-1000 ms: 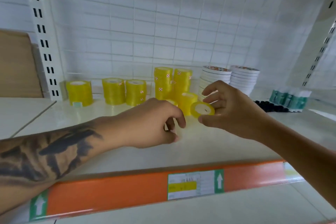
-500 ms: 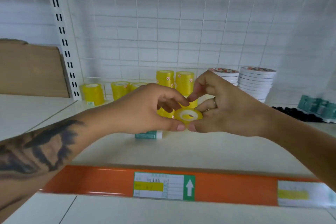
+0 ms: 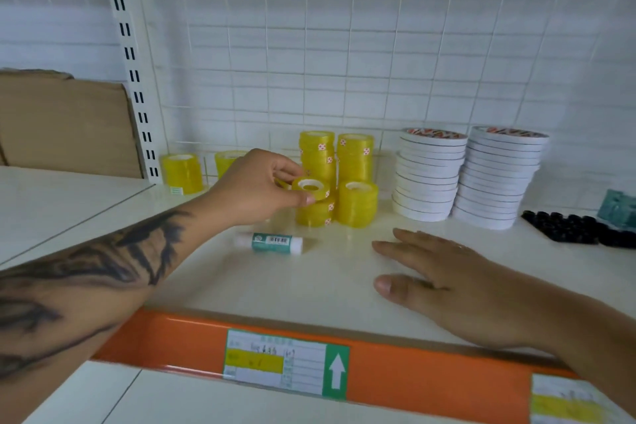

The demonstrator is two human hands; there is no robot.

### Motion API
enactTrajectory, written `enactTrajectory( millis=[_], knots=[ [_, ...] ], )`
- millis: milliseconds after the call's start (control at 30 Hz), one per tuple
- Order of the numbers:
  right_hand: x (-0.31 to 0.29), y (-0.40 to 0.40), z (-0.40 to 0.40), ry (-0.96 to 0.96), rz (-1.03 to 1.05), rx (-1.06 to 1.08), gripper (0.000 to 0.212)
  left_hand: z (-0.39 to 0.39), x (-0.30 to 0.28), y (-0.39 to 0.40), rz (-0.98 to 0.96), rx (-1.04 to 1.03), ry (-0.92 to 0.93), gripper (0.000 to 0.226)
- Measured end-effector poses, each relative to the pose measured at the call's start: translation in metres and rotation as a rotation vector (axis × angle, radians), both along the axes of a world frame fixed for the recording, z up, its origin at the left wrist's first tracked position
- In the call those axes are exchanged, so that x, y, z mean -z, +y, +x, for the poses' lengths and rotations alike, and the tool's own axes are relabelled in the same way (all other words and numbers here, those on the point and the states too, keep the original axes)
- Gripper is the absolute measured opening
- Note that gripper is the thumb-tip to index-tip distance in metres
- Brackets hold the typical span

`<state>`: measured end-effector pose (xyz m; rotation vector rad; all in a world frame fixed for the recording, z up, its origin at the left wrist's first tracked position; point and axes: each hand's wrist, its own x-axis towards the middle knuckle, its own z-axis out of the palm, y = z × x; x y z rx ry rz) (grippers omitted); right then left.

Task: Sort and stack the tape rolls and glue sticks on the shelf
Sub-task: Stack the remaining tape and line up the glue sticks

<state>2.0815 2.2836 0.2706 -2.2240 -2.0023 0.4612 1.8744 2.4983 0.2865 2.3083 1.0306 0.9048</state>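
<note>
A person's left hand [image 3: 256, 188] pinches a small yellow tape roll [image 3: 310, 187] flat, just above a short yellow stack [image 3: 315, 213], apparently to top it. Their right hand [image 3: 447, 282] lies open, fingers spread on the shelf [image 3: 330, 286], holding nothing, probably for balance. A glue stick [image 3: 273, 243] lies loose on its side nearby.

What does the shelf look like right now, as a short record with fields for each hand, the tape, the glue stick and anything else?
left hand: pinches a yellow tape roll above the short yellow stack
right hand: flat on the shelf, fingers straight, holding nothing
other yellow stacks: tall pair at the back, another short stack
glue stick: lying on its side, untouched
white tape stacks: two, right of the yellow
</note>
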Motion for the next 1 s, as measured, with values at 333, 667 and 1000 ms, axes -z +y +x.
enactTrajectory(
  millis=[333,667,1000],
  knots=[
    [0.002,0.003,0.002,-0.078,0.006,-0.025,0.084,0.014,0.015,0.008,-0.018,0.027,-0.011,0.053],
    [0.000,0.001,0.002,-0.045,0.006,-0.016,0.085,-0.006,0.011,0.001,-0.009,-0.050,0.203,0.067],
    [0.002,0.001,0.005,-0.008,0.053,-0.008,0.084,-0.030,0.006,0.001,0.029,0.025,0.430,0.010]
  ],
)
